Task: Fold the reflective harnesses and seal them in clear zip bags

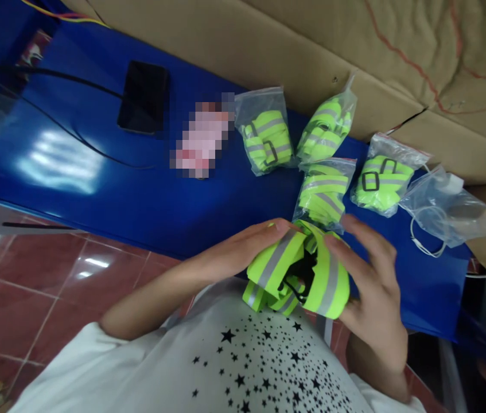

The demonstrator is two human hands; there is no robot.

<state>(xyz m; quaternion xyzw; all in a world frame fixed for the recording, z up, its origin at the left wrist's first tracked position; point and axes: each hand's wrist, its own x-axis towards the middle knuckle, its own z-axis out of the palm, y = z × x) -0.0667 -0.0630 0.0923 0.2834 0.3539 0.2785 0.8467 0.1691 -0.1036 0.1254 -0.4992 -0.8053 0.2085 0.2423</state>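
Note:
A neon yellow-green reflective strap [332,282] with a grey stripe hangs in loose loops between my hands, at the near edge of the blue table. Black parts show inside the loops; their kind is hard to make out. My left hand [264,238] grips the strap from the left, its fingers partly hidden behind the fabric. On the right, my right hand [376,281] holds the other side, with the thumb side under the loop and the fingers bent over its top. Just beyond the strap lies a clear zip bag [323,192] holding a similar folded strap.
More bagged straps lie at a left bag [268,137], a back bag [327,129] and a right bag [383,178]. An empty-looking plastic bag [449,206] and white cable [426,246] are farther right. A black device [143,96] and blurred pink item [203,140] lie left. Cardboard [243,51] borders the back.

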